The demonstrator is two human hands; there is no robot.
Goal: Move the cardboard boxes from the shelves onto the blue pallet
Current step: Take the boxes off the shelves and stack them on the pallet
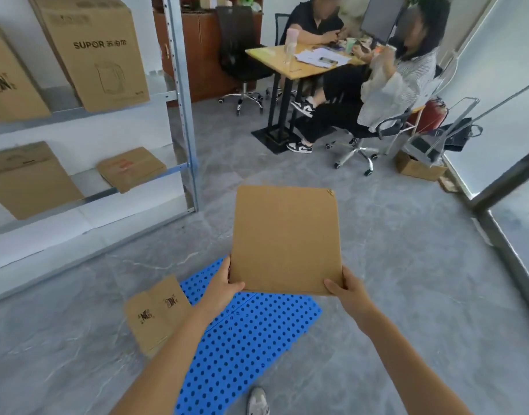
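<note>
Here, both hands hold a flat, plain brown cardboard box (285,239).

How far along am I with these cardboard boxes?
Done: one printed brown cardboard box at the left edge of the perforated blue pallet. In hand: a flat plain cardboard box, held above it by left hand and right hand. Left: four boxes on the metal shelves.

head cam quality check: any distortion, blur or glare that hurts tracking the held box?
Head view: strong wide-angle bending, the shelf post leans and bows; head view: overall slightly soft, yet the flat box and the left hand and right hand gripping it have clear edges; head view: even light, faint shadows, wall panel at right bright, no hard glare.
</note>
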